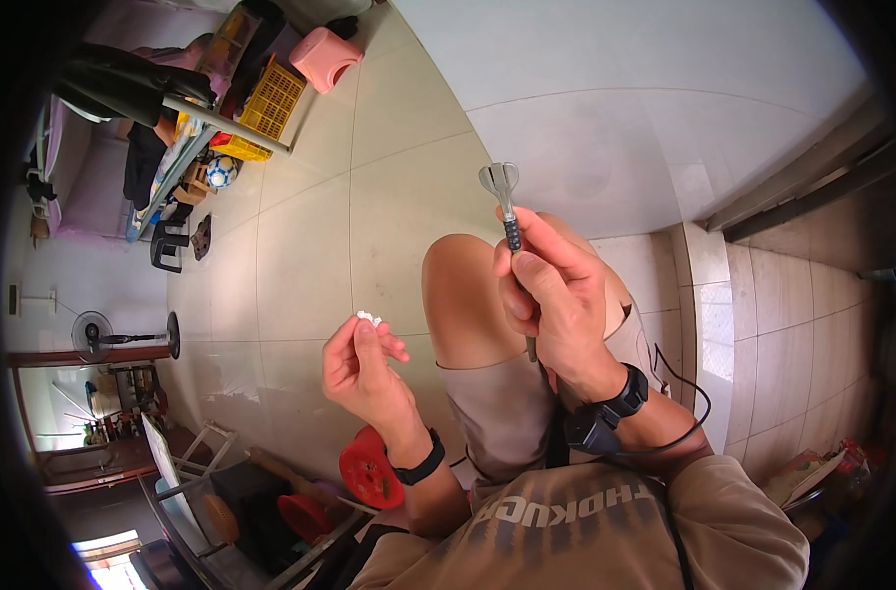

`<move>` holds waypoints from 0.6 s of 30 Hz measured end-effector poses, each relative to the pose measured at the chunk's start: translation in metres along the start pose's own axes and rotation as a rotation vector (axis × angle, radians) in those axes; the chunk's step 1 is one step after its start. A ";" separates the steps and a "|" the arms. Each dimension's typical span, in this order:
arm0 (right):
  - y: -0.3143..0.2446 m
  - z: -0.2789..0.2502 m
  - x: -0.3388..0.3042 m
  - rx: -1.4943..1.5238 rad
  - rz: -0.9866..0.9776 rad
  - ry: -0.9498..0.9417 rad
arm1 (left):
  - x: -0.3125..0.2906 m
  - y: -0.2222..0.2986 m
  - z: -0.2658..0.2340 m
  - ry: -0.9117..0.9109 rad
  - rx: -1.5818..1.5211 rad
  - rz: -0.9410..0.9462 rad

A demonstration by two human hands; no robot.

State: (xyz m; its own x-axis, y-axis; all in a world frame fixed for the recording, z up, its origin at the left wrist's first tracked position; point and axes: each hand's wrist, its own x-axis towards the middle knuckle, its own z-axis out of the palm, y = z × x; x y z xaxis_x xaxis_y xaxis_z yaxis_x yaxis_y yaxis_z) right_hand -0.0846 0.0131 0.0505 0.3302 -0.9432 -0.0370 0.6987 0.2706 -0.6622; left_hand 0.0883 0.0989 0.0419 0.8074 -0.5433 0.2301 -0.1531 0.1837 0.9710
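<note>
My right hand [564, 295] is closed around the shaft of a slim metal tool [500, 181]. Its flared, pronged silver head points up and away from me, above a black ribbed collar. The shaft's lower end shows beneath my fingers, over my knees. To the left, my left hand [364, 366] pinches a small white scrap [368, 318] between thumb and fingertips; I cannot tell what it is made of. The two hands are apart. A dark band [424, 458] circles my left wrist, and a black device [597, 423] with a cable is on my right wrist.
Light tiles cover the floor [300, 246], with a pale wall [605, 138] ahead at right. A pink stool [326, 59], yellow crates [273, 98] and a ball [222, 172] are at the far left. Beside my left elbow is a red stool [369, 470]; a fan [94, 334] stands left.
</note>
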 end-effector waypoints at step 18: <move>-0.003 0.006 -0.002 0.001 0.097 0.054 | 0.000 -0.003 -0.002 0.007 0.000 -0.005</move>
State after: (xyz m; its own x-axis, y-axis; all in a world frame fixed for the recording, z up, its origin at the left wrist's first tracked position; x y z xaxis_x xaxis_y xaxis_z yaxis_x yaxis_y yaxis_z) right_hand -0.0829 0.0153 0.0570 0.3616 -0.9215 -0.1417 0.6658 0.3616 -0.6527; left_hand 0.0902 0.1004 0.0393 0.8124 -0.5382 0.2245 -0.1489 0.1808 0.9722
